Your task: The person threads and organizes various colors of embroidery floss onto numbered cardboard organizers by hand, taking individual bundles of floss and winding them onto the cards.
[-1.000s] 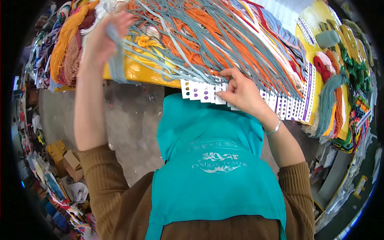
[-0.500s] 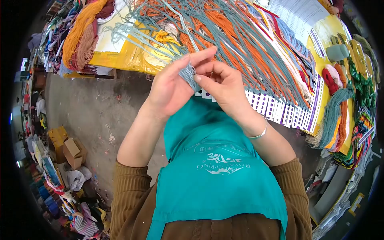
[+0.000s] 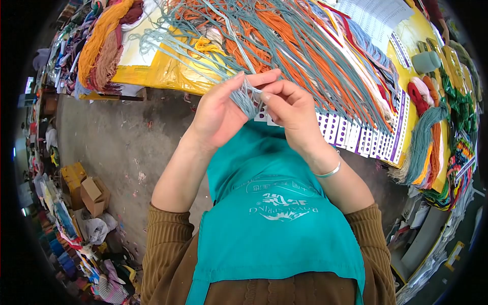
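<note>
A bundle of blue-grey embroidery thread is looped round the fingers of my left hand, which is turned palm up and closed on it. Close by on the right, my right hand pinches some strands of the same thread between thumb and fingertips. Pale strands run from the bundle up to the table's edge. Beyond my hands lies a wide spread of orange, blue-grey and white threads. White cards with punched holes line the near edge beneath those threads.
Orange and brown skeins hang at the table's left corner. At right are a grey-green cylinder, a teal skein and more coloured skeins. A printed sheet lies at the back. Cardboard boxes stand on the floor to the left.
My right hand has moved slightly right, drawing strands away from the bundle, which now looks more spread at the fingertips. My left hand has shifted only a little.
</note>
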`<state>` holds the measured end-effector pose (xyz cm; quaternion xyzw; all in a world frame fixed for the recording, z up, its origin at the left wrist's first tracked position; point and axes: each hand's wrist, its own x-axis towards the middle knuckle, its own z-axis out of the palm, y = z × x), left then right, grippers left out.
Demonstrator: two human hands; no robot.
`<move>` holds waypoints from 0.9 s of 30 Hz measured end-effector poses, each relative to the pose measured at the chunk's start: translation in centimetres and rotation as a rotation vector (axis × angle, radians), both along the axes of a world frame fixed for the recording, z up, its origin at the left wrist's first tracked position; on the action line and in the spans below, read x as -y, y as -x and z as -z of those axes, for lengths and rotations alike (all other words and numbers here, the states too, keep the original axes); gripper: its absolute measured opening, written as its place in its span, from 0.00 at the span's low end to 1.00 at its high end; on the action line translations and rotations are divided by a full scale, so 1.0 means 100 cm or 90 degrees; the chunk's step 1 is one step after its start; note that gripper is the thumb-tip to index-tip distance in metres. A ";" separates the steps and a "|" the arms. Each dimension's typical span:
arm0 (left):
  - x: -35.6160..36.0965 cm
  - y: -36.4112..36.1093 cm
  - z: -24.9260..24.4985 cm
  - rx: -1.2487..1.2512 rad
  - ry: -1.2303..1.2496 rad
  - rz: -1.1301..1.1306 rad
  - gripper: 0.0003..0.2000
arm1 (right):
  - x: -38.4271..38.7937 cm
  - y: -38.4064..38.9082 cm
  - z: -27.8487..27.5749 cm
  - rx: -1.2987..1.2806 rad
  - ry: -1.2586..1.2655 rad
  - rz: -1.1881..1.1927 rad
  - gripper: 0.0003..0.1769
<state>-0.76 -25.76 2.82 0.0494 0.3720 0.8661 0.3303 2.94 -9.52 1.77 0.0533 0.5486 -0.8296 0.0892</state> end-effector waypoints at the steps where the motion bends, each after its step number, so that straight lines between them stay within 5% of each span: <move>1: 0.002 0.000 -0.001 0.019 0.008 -0.003 0.30 | -0.002 0.000 0.001 0.016 0.040 -0.003 0.04; 7: 0.006 -0.003 -0.001 0.013 0.048 -0.034 0.23 | -0.005 -0.003 0.003 0.046 0.111 0.006 0.03; 16: -0.001 -0.010 -0.002 -0.037 0.153 -0.112 0.24 | -0.003 -0.007 0.003 -0.015 0.014 0.022 0.03; 22: 0.003 -0.007 -0.003 -0.063 0.137 -0.086 0.24 | -0.018 -0.003 -0.001 0.105 0.203 -0.062 0.03; 25: 0.009 -0.005 -0.011 -0.047 0.170 -0.014 0.23 | -0.022 0.000 -0.008 -0.010 -0.187 -0.133 0.04; 27: 0.020 -0.002 -0.015 -0.043 0.239 0.073 0.21 | -0.029 0.003 -0.008 -0.167 -0.228 -0.083 0.06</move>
